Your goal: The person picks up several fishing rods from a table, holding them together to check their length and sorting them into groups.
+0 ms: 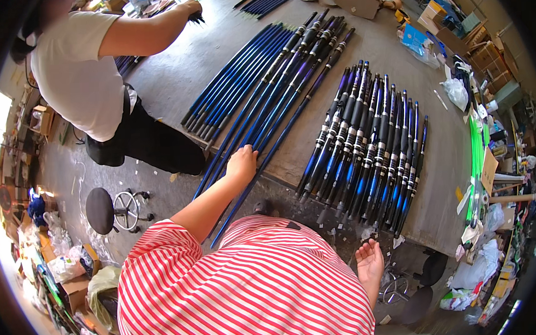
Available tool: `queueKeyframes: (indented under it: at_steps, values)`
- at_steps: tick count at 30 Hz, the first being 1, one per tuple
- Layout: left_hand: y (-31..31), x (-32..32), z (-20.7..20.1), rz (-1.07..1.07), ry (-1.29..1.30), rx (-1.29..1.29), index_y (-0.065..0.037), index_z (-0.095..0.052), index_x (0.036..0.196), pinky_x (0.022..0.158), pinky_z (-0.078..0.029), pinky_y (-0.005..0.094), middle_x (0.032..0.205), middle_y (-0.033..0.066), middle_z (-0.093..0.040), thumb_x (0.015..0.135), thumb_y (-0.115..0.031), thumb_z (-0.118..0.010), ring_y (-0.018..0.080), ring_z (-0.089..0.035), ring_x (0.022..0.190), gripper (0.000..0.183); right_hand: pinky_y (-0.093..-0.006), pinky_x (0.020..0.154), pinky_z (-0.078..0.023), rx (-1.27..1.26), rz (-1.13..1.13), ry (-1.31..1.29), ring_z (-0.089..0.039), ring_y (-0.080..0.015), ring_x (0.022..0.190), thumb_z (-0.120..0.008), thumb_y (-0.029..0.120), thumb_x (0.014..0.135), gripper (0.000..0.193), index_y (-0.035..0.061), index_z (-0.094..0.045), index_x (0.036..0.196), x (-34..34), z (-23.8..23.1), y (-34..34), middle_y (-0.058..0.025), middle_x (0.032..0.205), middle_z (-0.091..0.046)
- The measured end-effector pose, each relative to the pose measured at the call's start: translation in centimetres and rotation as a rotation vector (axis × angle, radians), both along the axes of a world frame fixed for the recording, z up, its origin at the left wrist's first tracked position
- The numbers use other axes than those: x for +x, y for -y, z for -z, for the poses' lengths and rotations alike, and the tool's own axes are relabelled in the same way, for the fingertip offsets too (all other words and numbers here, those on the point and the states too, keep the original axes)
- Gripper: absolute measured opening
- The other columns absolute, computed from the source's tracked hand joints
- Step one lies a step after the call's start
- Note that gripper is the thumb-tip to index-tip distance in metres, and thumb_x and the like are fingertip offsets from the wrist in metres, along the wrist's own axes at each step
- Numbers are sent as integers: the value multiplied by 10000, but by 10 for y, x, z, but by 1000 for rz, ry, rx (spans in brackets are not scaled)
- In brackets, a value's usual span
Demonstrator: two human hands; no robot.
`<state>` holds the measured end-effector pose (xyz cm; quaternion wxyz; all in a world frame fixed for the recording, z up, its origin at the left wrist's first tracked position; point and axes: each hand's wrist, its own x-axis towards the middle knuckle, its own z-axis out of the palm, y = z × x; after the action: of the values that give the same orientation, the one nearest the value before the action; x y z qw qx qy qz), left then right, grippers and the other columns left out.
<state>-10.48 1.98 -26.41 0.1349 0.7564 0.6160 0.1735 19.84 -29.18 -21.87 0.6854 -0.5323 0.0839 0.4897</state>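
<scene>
The near edge of the worktop (447, 182) passes just beside the left hand (242, 163). The long blue rods (309, 67) lie under this hand, their far ends on the worktop beyond it and their near ends jutting past the edge, beside the forearm. Right of the hand, a bare strip of worktop parts them from a row of thicker rods (370, 144), whose near ends also overhang. Beyond the hand, slightly left, lie thin blue rods (233, 84). Floor opens to its left, around a black stool (100, 211).

The left arm reaches forward, palm down, fingers bent over the long rods; whether they close around one, I cannot tell. The right hand (370, 261) hangs near the person's side, off the worktop, palm upward, fingers loosely curled and apart, holding nothing visible.

Well behind and left of the left hand, a carton (76, 290) stands by crumpled clear plastic; its contents are unclear. Far to the right, more cartons (486, 59) are stacked, their contents hidden.
</scene>
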Motion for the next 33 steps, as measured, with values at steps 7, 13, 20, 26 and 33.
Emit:
queueKeyframes:
  at_steps: [7,13,20,26,33]
  values:
    - [-80,-47,-12,-169,-196,162,-79,-541,788,651,-476,380,835,107,-536,744,-243,-607,284,-562,802,183,-307,652,-494,-30,40,-15,-584,-144,688,-498,278,864,218,79,-574,912,-10,-5,13,-35,784,-609]
    - [-114,-61,21,-26,-380,104,-33,-543,805,699,-485,364,803,125,-571,763,-263,-580,274,-579,804,237,-313,641,-500,-30,63,-29,-589,-165,687,-495,249,866,214,55,-569,919,-18,-10,10,-59,792,-610]
    - [-85,-12,-38,-82,950,-675,-147,-378,709,301,-235,244,502,-32,-318,877,-329,-434,93,-291,334,254,-289,639,-507,-20,-91,100,-597,-177,698,-494,206,868,215,14,-559,942,-36,-30,-22,-92,782,-606]
    - [47,122,-112,189,1480,-785,-122,-377,737,344,-299,260,500,-3,-382,884,-377,-397,112,-371,373,295,-298,695,-500,127,-361,247,-601,-184,751,-453,212,891,264,-3,-516,1031,-65,-61,-94,-95,825,-605]
    - [129,168,-115,955,715,-100,-27,-504,966,714,-455,350,932,138,-493,756,-162,-621,261,-534,820,276,-183,350,-283,135,-146,267,-392,-51,417,-399,386,896,349,65,-534,895,-50,-73,-86,23,592,-489]
